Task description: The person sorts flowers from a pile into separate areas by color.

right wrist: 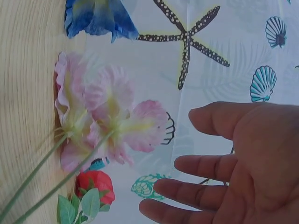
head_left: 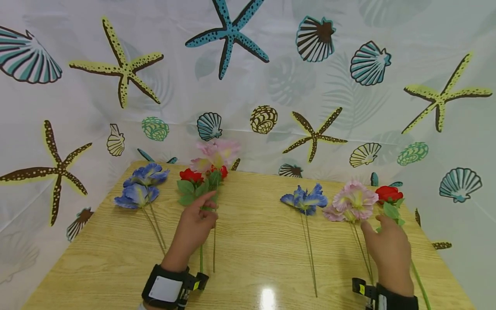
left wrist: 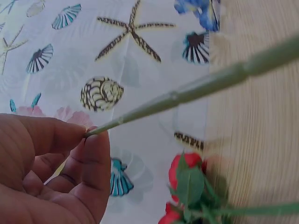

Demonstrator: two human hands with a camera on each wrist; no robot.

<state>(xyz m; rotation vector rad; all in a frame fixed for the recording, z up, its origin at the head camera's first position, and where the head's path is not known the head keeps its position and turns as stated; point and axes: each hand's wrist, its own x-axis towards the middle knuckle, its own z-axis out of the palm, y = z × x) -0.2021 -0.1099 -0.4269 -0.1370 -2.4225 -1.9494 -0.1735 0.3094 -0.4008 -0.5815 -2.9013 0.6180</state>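
In the head view my left hand (head_left: 199,219) is raised over the table, and a pink flower (head_left: 217,153) stands out beyond it. Thumb and index finger pinch its green stem (left wrist: 173,98), as the left wrist view shows. Red roses (head_left: 191,175) with green leaves lie beside and partly behind that hand. My right hand (head_left: 387,249) has its fingers spread and holds nothing. Close by it are pink flowers (head_left: 355,200) on thin stems and a red rose (head_left: 389,193); the hand covers part of the rose's stem.
Two blue flowers (head_left: 145,185) lie at the left of the wooden table (head_left: 255,241), and a blue flower (head_left: 305,199) lies right of the middle. A white cloth (head_left: 240,94) printed with starfish and shells hangs behind the table's far edge.
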